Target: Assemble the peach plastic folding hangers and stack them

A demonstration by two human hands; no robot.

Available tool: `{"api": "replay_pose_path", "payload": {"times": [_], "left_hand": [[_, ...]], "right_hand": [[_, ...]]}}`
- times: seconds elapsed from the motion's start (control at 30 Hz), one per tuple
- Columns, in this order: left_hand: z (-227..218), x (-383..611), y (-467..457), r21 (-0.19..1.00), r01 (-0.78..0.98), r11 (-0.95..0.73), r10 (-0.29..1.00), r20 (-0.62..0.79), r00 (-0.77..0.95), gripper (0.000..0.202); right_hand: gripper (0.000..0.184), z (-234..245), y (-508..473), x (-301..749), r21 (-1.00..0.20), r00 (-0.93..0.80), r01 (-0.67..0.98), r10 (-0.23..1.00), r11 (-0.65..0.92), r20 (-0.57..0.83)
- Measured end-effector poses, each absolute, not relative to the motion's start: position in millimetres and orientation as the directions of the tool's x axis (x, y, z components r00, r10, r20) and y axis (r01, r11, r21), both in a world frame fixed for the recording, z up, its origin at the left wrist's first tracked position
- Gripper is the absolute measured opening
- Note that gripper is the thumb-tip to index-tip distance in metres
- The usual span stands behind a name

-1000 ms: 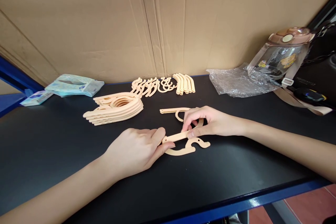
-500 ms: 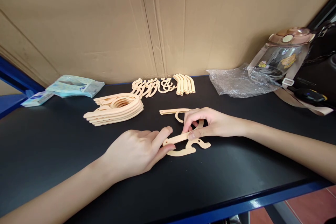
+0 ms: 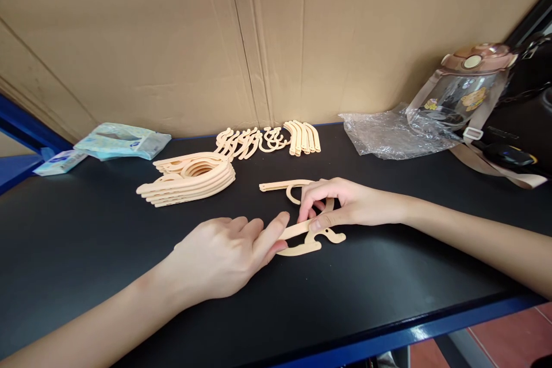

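Observation:
A beige plastic folding hanger [image 3: 296,231] lies low over the black table, between my two hands. My left hand [image 3: 235,250] pinches its left end, with index finger and thumb covering the joint there. My right hand [image 3: 340,202] grips the same hanger farther right, thumb on the near side and fingers curled over the arm. A hooked hanger arm [image 3: 330,235] shows just below my right thumb. Behind the right fingers a straight beige arm [image 3: 280,185] and a curved hook [image 3: 294,194] stick out to the left; my fingers hide how they join.
A stack of folded hangers [image 3: 194,181] sits at left. Behind are loose hooks [image 3: 271,139], curved pieces [image 3: 239,144] and hanger arms [image 3: 304,138]. Tissue packs [image 3: 125,141] lie far left; a crumpled plastic bag [image 3: 388,135] and a strapped bottle [image 3: 466,98] are at right.
My left index finger and thumb have shifted slightly right and now cover the hanger's left end, where a hole showed before. My right hand stays almost in place.

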State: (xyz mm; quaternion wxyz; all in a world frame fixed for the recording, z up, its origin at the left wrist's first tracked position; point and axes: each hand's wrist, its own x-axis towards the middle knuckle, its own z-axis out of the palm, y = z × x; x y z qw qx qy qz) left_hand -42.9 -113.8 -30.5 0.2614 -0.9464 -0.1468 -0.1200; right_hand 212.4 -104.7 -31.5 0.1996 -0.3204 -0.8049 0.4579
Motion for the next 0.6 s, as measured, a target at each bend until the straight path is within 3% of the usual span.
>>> {"api": "replay_pose_path", "payload": {"times": [0.37,0.6], "left_hand": [[-25.1,-43.7,-112.7,-0.491,0.293,-0.820,0.153,0.305,0.940,0.027],[-29.5,-47.0,-108.4,-0.499,0.281,-0.820,0.112,0.341,0.933,0.038]], "right_hand": [[0.014,-30.4,-105.2,210.9,-0.893,-0.745,0.286,0.667,0.347,0.020],[0.012,-30.5,-105.3,210.8,-0.899,-0.762,0.245,0.645,0.364,0.054]]}}
